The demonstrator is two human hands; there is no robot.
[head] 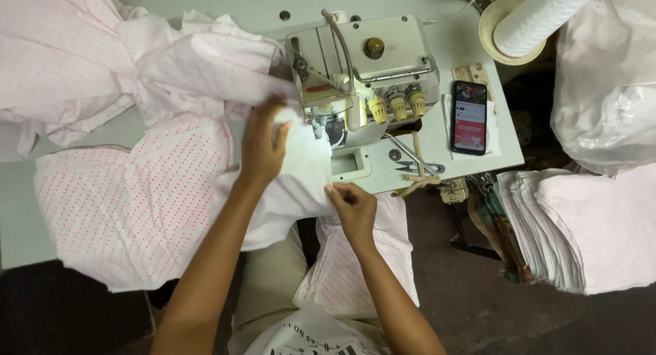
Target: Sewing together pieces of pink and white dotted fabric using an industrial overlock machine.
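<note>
Dotted pink fabric (137, 205): lay across table (20, 211) and lap, fed toward overlock machine (362, 75). Right hand (352, 208) pinched near edge; left hand (263, 146) pressed flat, fingers spread, by the presser foot. Best guided taut, edges aligned, fingers clear of needle. Beyond: phone (469, 116), thread cone (540, 17).

Left hand (263, 146) flat, palm down, fingers spread toward 12 o'clock, forearm extended. Right hand (354, 208) at its 4 o'clock, fingertips pinched, wrist bent.

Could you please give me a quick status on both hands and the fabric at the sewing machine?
Left hand flat on dotted pink fabric by sewing machine. Right hand pinching fabric edge. Snips nearby, clear.
</note>
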